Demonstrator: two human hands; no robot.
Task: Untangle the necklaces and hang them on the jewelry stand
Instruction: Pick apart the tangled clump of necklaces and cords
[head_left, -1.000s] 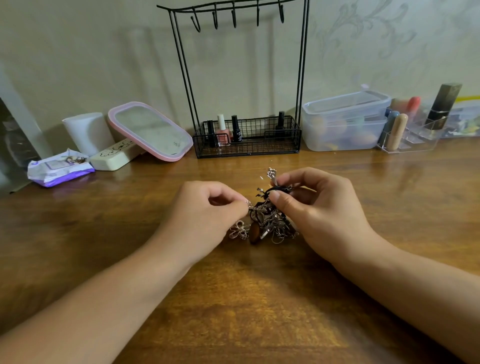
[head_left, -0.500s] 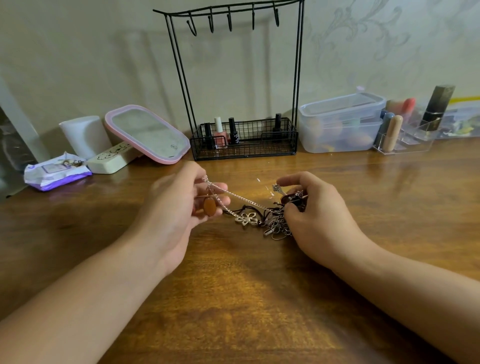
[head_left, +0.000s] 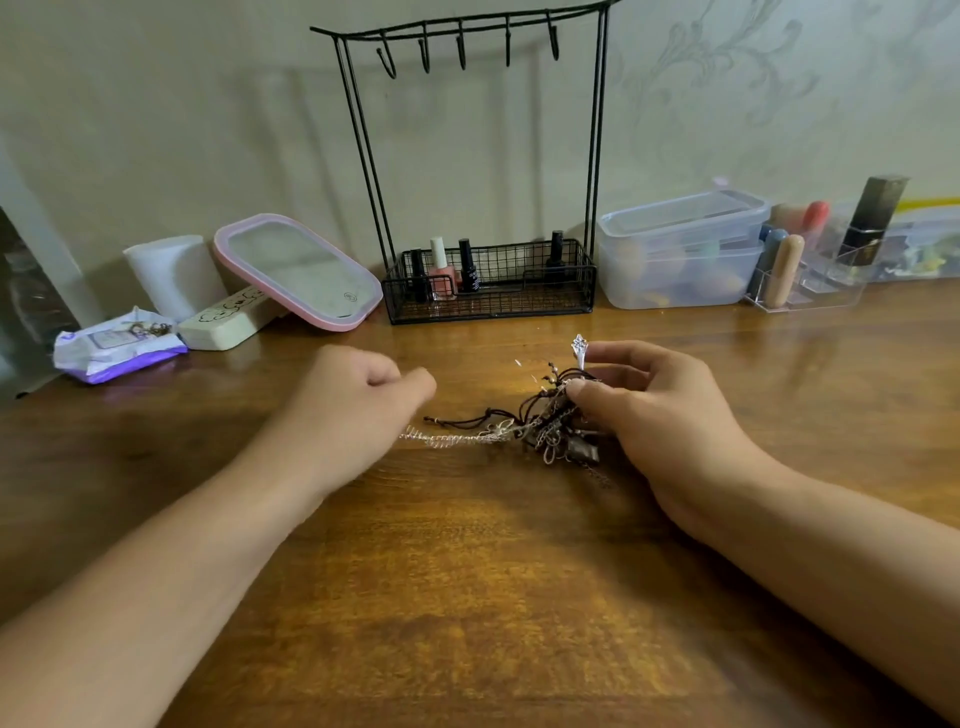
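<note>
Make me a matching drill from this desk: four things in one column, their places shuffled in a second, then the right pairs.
Things
1. pink-rimmed mirror
2. pink nail polish bottle
3. tangle of necklaces
4. clear lidded box

Places
A. inside the jewelry stand's wire basket
B. on the table under the right hand's fingertips
C. right of the stand
D. propped left of the stand

Pairs: 1-D, 2-A, 3-B, 4-C

left hand no longer lifting chain, silver chain now lying on table
</note>
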